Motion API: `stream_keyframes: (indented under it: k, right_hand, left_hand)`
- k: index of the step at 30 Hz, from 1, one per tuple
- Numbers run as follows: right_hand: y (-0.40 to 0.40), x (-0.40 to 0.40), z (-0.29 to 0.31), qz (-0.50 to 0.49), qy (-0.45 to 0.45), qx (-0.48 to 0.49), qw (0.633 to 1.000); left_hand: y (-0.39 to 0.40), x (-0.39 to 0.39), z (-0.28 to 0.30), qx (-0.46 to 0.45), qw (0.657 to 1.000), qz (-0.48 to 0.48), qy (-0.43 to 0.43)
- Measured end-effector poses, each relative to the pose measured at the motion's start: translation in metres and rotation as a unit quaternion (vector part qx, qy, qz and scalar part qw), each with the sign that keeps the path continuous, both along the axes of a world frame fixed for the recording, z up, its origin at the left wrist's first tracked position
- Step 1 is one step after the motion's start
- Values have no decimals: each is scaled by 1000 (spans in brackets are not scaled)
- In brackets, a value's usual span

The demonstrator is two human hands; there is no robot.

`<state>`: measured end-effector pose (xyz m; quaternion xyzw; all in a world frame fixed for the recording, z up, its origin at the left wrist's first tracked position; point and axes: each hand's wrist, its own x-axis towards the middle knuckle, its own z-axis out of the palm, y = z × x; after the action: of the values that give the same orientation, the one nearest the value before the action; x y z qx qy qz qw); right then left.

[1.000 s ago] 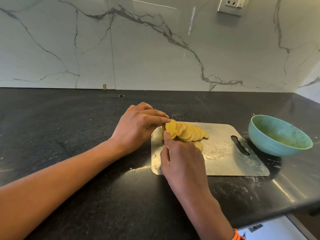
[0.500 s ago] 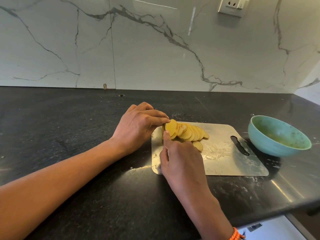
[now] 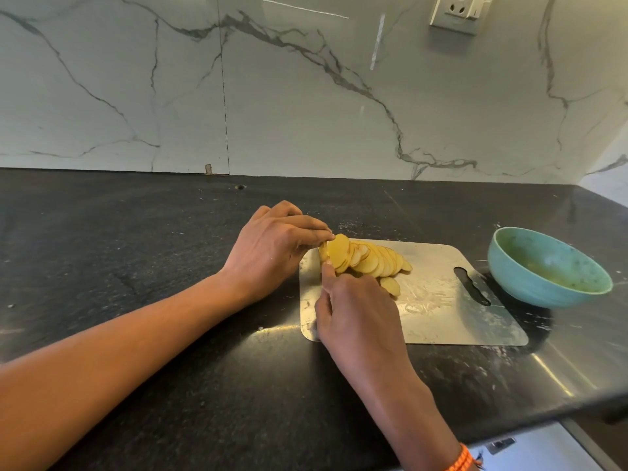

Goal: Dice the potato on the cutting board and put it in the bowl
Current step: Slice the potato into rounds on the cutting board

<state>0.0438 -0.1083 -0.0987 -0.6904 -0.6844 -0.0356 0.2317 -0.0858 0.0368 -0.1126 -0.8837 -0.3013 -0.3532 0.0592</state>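
A row of thin yellow potato slices [image 3: 370, 261] leans across the far left part of the metal cutting board [image 3: 441, 311]. My left hand [image 3: 272, 246] pinches the potato's uncut end at the left of the row with its fingertips. My right hand [image 3: 356, 314] lies in front of the slices, fingers curled, thumb stretched toward the potato. It grips a knife [image 3: 325, 250] whose thin blade shows edge-on between the end piece and the slices; the handle is hidden in the hand. One loose slice [image 3: 390, 285] lies by my right knuckles. The teal bowl [image 3: 509, 266] stands to the right of the board.
The board lies on a black stone counter [image 3: 170, 249] with a marble wall behind. The counter's front edge runs close on the right, below the bowl. The board's handle slot [image 3: 472, 290] faces the bowl. A wall socket [image 3: 458, 11] sits high at the back right.
Both hands stay in almost the same place at the left end of the slice row. The slices and the bowl have not moved.
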Motion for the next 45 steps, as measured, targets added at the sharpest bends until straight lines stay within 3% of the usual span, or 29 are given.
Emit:
stream_keyframes:
  k: [7, 13, 29, 45]
  right_hand:
    - [3, 4, 4, -13, 42, -39, 998]
    - [0, 7, 2, -12, 55, -21, 998]
    - [-4, 12, -7, -44, 158, 18, 986]
    - [-6, 11, -4, -61, 136, 10, 989]
  left_hand:
    - [1, 1, -1, -16, 1000, -1, -8]
    - [-5, 2, -3, -91, 995, -24, -21]
    - [-7, -3, -4, -165, 986, -27, 5]
    - [-14, -9, 1, -36, 992, 5, 119]
